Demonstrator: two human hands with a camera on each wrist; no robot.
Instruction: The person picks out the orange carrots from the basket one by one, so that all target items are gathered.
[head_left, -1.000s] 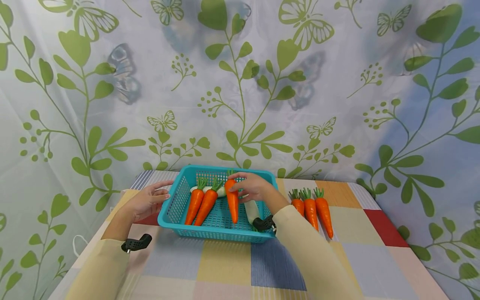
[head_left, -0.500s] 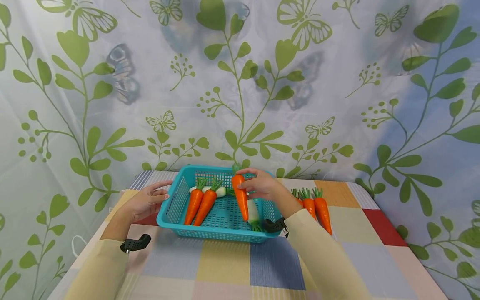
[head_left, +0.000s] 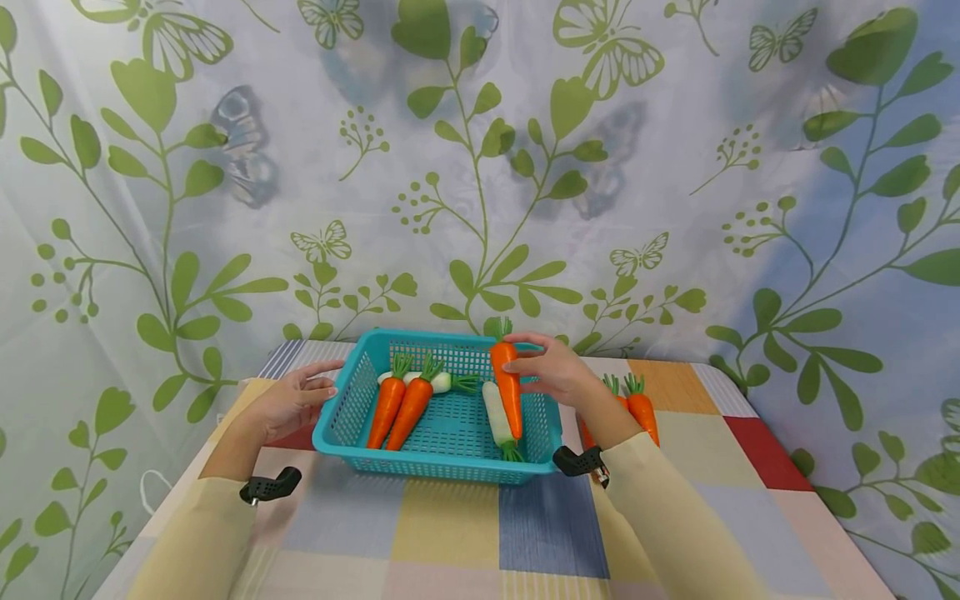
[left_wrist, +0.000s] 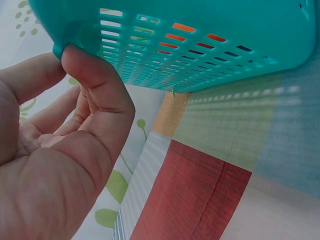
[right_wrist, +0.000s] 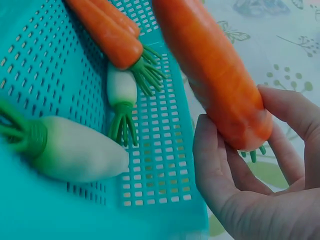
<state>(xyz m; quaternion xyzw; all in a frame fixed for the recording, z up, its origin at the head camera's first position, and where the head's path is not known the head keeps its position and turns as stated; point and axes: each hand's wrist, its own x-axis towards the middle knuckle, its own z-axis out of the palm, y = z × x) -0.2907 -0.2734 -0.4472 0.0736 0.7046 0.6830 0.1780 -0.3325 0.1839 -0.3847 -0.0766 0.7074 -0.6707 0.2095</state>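
My right hand [head_left: 551, 367] grips an orange carrot [head_left: 507, 387] with a green top, held tilted above the right part of a turquoise basket [head_left: 442, 477]. In the right wrist view, thumb and fingers close round the thick end of the carrot [right_wrist: 220, 75]. Under it in the basket lies a white radish [head_left: 497, 417] with green leaves. Two carrots [head_left: 412, 412] lie side by side at the basket's left, across another white radish [head_left: 442, 382]. My left hand [head_left: 288, 402] pinches the basket's left rim between thumb and forefinger, shown close in the left wrist view.
More carrots [head_left: 642, 412] lie on the checked tablecloth [head_left: 450, 533] right of the basket, partly hidden by my right forearm. Behind the table hangs a curtain [head_left: 480, 208] with leaves and butterflies. A white cable [head_left: 146, 492] shows at the left edge.
My right hand has moved the carrot rightward and up, from the middle of the basket to over the right-hand radish. My left hand stays at the rim; the basket has not visibly moved.
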